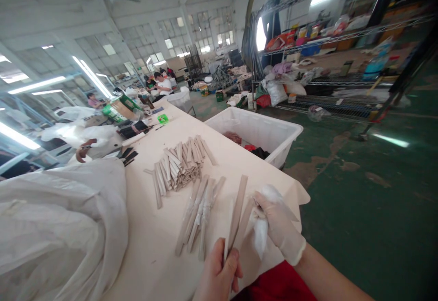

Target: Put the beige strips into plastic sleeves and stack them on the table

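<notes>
My bare left hand (219,271) is closed round the near end of a long flat tan stick (237,212) that points away from me. My right hand (278,223), in a thin white glove, pinches a piece of white cloth (260,237) against a second stick (247,221) beside the first. Several plastic-wrapped sticks (200,212) lie on the cream table (153,255) just left of my hands. Farther up the table sits a pile of sticks (179,164).
A big white sack (58,228) covers the table's left side. A white plastic bin (260,134) with dark cloth inside stands by the right edge on the green floor. Wire shelving (335,54) with goods lines the right. People sit at the table's far end (160,84).
</notes>
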A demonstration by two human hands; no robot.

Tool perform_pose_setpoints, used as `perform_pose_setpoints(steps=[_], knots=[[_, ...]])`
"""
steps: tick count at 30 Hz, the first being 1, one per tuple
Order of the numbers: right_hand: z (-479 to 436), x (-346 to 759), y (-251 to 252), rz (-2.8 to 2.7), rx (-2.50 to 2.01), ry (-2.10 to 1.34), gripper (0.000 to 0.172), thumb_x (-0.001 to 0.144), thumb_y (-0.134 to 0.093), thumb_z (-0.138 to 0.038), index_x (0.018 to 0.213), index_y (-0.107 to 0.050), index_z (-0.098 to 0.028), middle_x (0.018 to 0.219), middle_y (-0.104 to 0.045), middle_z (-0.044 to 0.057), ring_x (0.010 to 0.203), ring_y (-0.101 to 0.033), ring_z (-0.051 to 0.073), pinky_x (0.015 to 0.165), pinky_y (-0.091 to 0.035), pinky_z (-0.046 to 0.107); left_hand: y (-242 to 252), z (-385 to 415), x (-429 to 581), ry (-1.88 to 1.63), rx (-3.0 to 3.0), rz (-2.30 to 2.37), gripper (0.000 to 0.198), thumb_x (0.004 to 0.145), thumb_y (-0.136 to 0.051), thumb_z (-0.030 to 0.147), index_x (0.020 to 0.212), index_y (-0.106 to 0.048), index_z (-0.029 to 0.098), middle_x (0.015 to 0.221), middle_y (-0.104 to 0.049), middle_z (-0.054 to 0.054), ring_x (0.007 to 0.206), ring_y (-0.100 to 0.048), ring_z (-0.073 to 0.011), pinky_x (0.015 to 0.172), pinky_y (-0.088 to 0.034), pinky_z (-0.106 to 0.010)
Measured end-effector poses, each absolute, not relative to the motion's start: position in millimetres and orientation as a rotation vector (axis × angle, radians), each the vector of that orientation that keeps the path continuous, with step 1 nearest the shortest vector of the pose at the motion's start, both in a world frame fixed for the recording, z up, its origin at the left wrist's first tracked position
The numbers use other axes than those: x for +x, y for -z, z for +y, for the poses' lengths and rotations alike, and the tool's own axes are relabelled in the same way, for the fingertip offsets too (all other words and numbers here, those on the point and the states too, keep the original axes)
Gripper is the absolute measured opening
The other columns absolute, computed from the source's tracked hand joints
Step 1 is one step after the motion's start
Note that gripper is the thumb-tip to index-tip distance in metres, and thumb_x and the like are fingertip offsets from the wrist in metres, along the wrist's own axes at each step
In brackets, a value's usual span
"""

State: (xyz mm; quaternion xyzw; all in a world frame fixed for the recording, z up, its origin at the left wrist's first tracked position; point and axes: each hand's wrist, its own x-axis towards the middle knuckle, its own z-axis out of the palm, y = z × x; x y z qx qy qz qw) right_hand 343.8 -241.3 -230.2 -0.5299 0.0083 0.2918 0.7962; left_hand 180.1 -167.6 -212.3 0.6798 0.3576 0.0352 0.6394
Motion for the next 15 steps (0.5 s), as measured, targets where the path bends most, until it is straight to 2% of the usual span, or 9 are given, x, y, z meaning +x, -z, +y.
perform_pose_setpoints(steps=[3,5,8,11,15], knots=[[-247,347,227,0.064,-1.327,-0.446,0.030,0.062,-0.076,-0.041,0.052,-0.059,-0.018,0.044,-0.057,-0.001,0.043,-0.049,0.015,0.047,-0.037,0.029,218,-167,180,-0.044,1.661,0.849,0.032,0.078,-0.050,0.050,0.072,-0.042,0.020,0.052,-0.050,0.007,0.037,-0.039,-0.0053,0.042,-0.031,-0.019],[-250,343,226,0.047,-1.362,-0.430,0.026,0.058,-0.079,-0.038,0.056,-0.063,-0.017,0.047,-0.060,0.001,0.046,-0.052,0.018,0.048,-0.038,0.030,217,-166,182,-0.022,1.675,0.856,0.028,0.079,-0.049,0.046,0.070,-0.040,0.021,0.051,-0.050,0.008,0.036,-0.039,-0.0053,0.042,-0.031,-0.019],[-252,329,229,-0.033,-1.318,-0.620,0.027,0.055,-0.080,-0.038,0.063,-0.068,-0.016,0.053,-0.065,0.003,0.050,-0.057,0.021,0.049,-0.041,0.031,214,-163,187,-0.015,1.632,0.811,0.025,0.079,-0.048,0.043,0.070,-0.040,0.022,0.050,-0.051,0.008,0.035,-0.039,-0.0058,0.040,-0.031,-0.019],[-253,317,232,-0.121,-1.254,-0.894,0.031,0.054,-0.080,-0.043,0.058,-0.066,-0.015,0.049,-0.064,0.004,0.047,-0.057,0.022,0.049,-0.043,0.032,211,-157,190,0.004,1.574,0.750,0.025,0.076,-0.052,0.043,0.073,-0.042,0.021,0.052,-0.054,0.007,0.035,-0.041,-0.0058,0.041,-0.032,-0.019],[-253,306,231,-0.097,-1.142,-0.854,0.036,0.058,-0.077,-0.048,0.065,-0.067,-0.015,0.056,-0.067,0.005,0.053,-0.061,0.022,0.055,-0.047,0.033,208,-150,185,0.015,1.569,0.752,0.028,0.072,-0.059,0.043,0.075,-0.045,0.019,0.051,-0.054,0.006,0.036,-0.041,-0.0053,0.040,-0.030,-0.018]])
